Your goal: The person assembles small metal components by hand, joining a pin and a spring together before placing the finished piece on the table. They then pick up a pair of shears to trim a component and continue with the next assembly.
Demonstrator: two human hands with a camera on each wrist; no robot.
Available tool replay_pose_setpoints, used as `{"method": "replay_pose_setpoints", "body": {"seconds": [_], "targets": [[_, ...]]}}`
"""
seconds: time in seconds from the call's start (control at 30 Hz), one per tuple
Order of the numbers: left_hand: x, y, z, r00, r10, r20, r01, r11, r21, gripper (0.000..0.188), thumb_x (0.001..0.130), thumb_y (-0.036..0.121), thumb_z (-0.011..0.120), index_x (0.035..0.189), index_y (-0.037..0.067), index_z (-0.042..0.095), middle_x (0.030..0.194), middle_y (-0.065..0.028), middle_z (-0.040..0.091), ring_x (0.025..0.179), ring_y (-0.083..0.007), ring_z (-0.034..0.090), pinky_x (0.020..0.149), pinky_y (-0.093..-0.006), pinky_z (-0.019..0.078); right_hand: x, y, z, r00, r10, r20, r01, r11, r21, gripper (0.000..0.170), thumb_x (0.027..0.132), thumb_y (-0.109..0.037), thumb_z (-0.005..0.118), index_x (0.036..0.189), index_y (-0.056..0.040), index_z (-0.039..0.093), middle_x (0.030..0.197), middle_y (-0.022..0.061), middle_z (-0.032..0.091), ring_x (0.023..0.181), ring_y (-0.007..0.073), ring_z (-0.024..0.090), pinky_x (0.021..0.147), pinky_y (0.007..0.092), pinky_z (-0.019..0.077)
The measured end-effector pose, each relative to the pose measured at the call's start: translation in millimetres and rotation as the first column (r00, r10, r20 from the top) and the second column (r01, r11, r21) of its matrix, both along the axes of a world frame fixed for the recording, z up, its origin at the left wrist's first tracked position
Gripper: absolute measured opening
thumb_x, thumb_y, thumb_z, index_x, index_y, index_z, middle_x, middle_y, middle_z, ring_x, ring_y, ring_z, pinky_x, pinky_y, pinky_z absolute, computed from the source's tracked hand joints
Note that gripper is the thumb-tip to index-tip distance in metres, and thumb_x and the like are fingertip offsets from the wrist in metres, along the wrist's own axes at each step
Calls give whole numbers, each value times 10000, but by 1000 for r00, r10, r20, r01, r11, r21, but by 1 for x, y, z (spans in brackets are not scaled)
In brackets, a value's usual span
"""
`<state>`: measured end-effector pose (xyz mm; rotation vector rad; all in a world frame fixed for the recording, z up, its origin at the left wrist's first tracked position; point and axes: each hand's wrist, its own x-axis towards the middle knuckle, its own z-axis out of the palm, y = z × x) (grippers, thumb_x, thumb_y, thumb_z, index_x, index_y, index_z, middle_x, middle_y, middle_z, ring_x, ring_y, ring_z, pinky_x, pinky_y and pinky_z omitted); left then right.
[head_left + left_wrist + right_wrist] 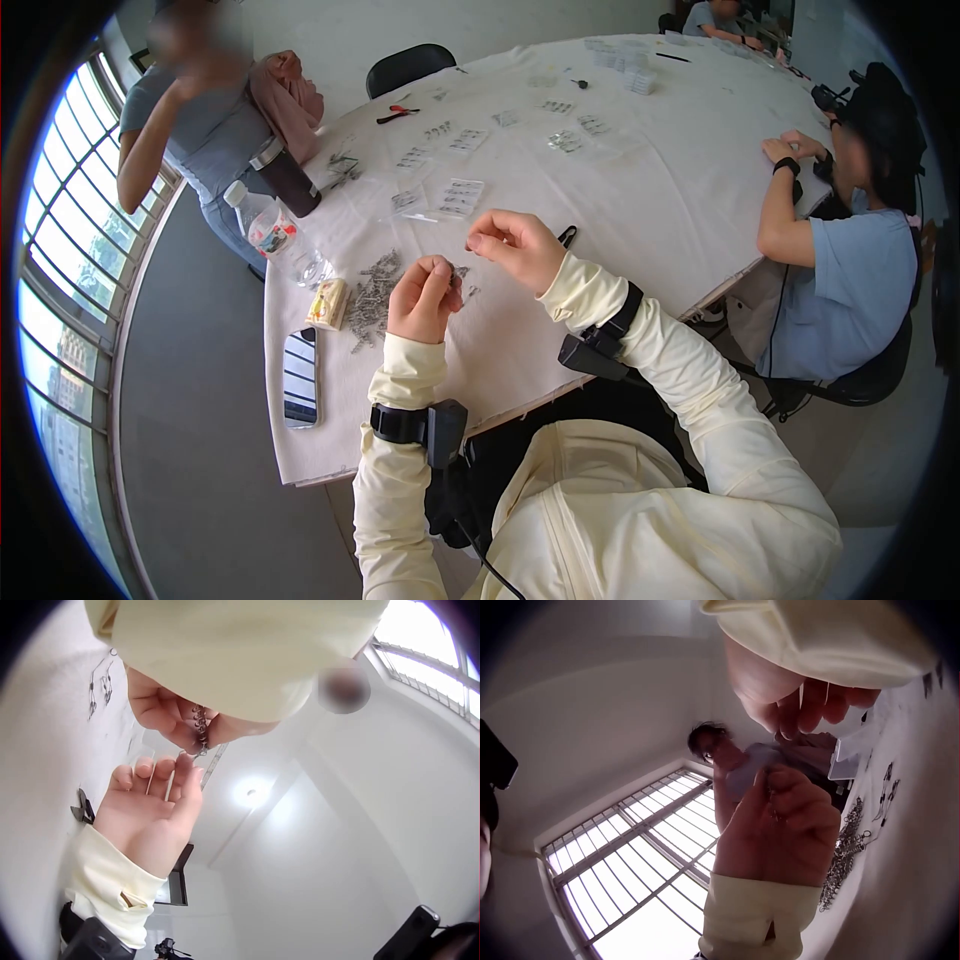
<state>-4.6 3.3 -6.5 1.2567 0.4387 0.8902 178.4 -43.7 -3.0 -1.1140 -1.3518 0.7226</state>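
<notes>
My left hand (420, 299) is raised over the near left of the table, thumb against curled fingers. It grips a short strand of small shiny metal links (200, 724), whose end sticks out past the fingertips in the left wrist view. Facing it, my right hand (518, 250) has its thumb and forefinger tips together. In the left wrist view those tips are right at the strand's lower end; I cannot tell whether they pinch a small piece. Below and beside the left hand lies a pile of small metal pieces (370, 298), partly hidden behind it.
Left of the pile are a small yellow-and-white pack (327, 304), a phone (301, 380), a plastic bottle (270, 235) and a dark tumbler (287, 178). Small clear bags (461, 197) and red-handled pliers (398, 114) lie farther back. Other people are around the table.
</notes>
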Motion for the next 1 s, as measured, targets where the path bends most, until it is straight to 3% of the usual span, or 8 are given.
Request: {"method": "replay_pose_setpoints", "body": {"seconds": [0.07, 0.1, 0.17, 0.37, 1.0], "targets": [[0, 0, 0, 991, -58, 122, 66, 996, -64, 108, 979, 137, 505, 978, 40, 552, 834, -15, 556, 705, -96, 490, 648, -244, 392, 3, 3, -5, 988, 152, -43, -153, 988, -31, 167, 909, -177, 604, 951, -18, 638, 883, 0, 639, 823, 79, 551, 757, 239, 449], [0, 0, 1, 991, -57, 122, 65, 996, -64, 108, 979, 137, 505, 978, 40, 552, 834, -15, 556, 705, -96, 490, 648, -244, 392, 2, 1, -3, 987, 153, -43, -154, 988, -31, 167, 909, -177, 604, 951, -18, 638, 883, 0, 639, 823, 79, 551, 757, 239, 449], [0, -2, 4, 979, -75, 190, 97, 989, -111, 85, 982, 133, 498, 989, 62, 544, 847, -8, 555, 719, -94, 486, 662, -250, 393, -1, -3, 1, 952, 251, -175, -270, 958, -93, 202, 896, -175, 613, 989, 2, 643, 903, 49, 667, 860, 118, 602, 803, 269, 478], [-2, -3, 6, 972, -77, 223, 110, 984, -143, 73, 984, 132, 492, 1001, 75, 536, 854, -3, 554, 733, -96, 481, 666, -253, 393, -2, -5, 3, 934, 307, -181, -322, 945, -57, 189, 888, -144, 631, 1010, 1, 638, 940, 59, 664, 901, 126, 611, 838, 274, 483], [0, -7, 9, 991, -34, 127, 47, 994, -97, 86, 958, 110, 522, 972, 29, 549, 778, -33, 553, 647, -99, 469, 611, -239, 387, -2, -9, 10, 960, 201, -194, -197, 980, 37, 165, 885, -176, 657, 942, -21, 666, 823, -5, 645, 783, 68, 577, 725, 232, 470]]}}
